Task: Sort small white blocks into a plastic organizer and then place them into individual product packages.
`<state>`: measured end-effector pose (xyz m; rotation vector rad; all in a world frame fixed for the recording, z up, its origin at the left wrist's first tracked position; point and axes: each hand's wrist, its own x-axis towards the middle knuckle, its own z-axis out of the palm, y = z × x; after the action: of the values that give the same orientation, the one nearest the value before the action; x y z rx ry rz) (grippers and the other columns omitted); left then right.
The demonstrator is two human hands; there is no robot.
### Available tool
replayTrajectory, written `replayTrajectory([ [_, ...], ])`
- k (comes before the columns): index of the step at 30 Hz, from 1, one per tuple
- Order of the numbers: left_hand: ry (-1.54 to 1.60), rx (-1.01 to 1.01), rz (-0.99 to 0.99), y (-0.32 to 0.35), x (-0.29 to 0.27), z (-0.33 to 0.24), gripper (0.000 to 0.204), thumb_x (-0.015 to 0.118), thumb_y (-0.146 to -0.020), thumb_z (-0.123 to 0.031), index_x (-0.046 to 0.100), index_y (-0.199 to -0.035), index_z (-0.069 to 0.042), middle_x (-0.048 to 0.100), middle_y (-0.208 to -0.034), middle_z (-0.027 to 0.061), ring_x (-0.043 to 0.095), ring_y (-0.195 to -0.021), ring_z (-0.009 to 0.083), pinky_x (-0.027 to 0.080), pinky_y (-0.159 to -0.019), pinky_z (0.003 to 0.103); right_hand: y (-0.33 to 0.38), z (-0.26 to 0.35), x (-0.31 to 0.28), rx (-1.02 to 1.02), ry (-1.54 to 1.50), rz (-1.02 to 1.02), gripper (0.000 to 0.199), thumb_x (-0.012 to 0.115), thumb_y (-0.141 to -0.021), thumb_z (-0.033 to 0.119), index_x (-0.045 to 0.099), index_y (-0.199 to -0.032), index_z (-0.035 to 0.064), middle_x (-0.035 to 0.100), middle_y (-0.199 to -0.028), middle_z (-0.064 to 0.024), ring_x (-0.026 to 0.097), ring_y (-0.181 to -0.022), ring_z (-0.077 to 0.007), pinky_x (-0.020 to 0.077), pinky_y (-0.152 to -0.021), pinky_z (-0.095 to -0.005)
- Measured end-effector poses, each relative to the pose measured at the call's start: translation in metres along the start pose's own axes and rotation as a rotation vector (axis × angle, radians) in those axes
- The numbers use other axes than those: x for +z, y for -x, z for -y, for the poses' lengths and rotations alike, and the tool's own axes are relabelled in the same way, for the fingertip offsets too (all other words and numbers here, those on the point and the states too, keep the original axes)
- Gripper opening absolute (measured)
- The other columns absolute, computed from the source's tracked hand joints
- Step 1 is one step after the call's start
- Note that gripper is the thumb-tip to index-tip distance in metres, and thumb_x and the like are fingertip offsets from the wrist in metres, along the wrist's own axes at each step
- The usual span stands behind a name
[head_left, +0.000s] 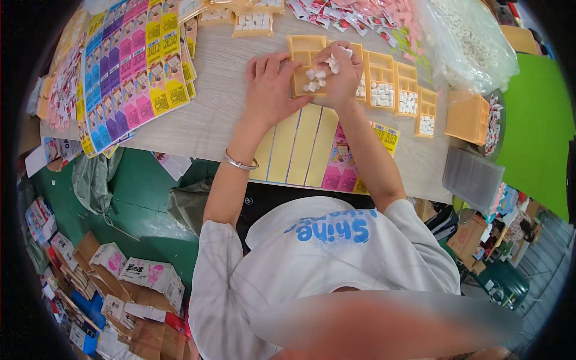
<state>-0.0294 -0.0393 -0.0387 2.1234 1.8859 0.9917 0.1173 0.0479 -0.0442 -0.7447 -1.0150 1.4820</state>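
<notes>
Small white chunks [333, 63] show between the fingers of my right hand [344, 78], which is closed on them above a yellow compartment tray [307, 43]. More loose white pieces [315, 80] lie in that tray's large near compartment, while its far compartments look bare. My left hand [271, 87] lies spread on the table at the tray's left side, its index finger and thumb against the tray edge. To the right stands a row of similar yellow trays [381, 63] with white pieces [382, 94] in their near compartments. One tray is partly hidden behind my right hand.
Colourful printed sheets [135, 72] are stacked at left; a partly peeled label sheet [300, 147] lies under my forearms. Pink-and-white sachets [342, 18] and a clear bag of white pieces [471, 45] sit at the back. Stacked yellow trays [467, 117] stand right, near a clear plastic stack [473, 172].
</notes>
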Motion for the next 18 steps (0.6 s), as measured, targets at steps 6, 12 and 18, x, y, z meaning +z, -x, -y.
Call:
replayTrajectory([
  [6,0.006,-0.011,0.013,0.000,0.001,-0.001,0.069,0.089,-0.062,-0.043,0.066,-0.120,-0.015,0.053,-0.127,0.0068,0.046,-0.125,0.0277,0.028,-0.112,0.049,-0.006,0.021,-0.002,0.153,-0.076,-0.154,0.013,0.056,-0.098,0.018,0.060,-0.092,0.0068,0.059,-0.072,-0.0041,0.054,-0.061,-0.0138,0.0380,-0.046,-0.0255],
  [12,-0.032,0.050,0.040,0.001,-0.001,0.002,0.065,0.086,-0.069,-0.044,0.066,-0.125,-0.018,0.057,-0.127,0.0064,0.051,-0.122,0.0284,0.032,-0.108,0.049,-0.010,0.052,-0.050,0.425,-0.554,-0.069,0.013,0.057,-0.099,0.022,0.060,-0.096,0.0097,0.055,-0.078,-0.0010,0.045,-0.062,-0.0107,0.0287,-0.043,-0.0233],
  [18,0.030,-0.015,0.006,0.003,-0.003,-0.005,0.060,0.079,-0.076,-0.046,0.066,-0.127,-0.017,0.061,-0.127,0.0037,0.053,-0.120,0.0271,0.034,-0.106,0.046,0.000,0.028,-0.011,0.353,-0.325,0.019,0.010,0.058,-0.096,0.018,0.059,-0.093,0.0083,0.057,-0.075,-0.0018,0.049,-0.063,-0.0103,0.0360,-0.046,-0.0234],
])
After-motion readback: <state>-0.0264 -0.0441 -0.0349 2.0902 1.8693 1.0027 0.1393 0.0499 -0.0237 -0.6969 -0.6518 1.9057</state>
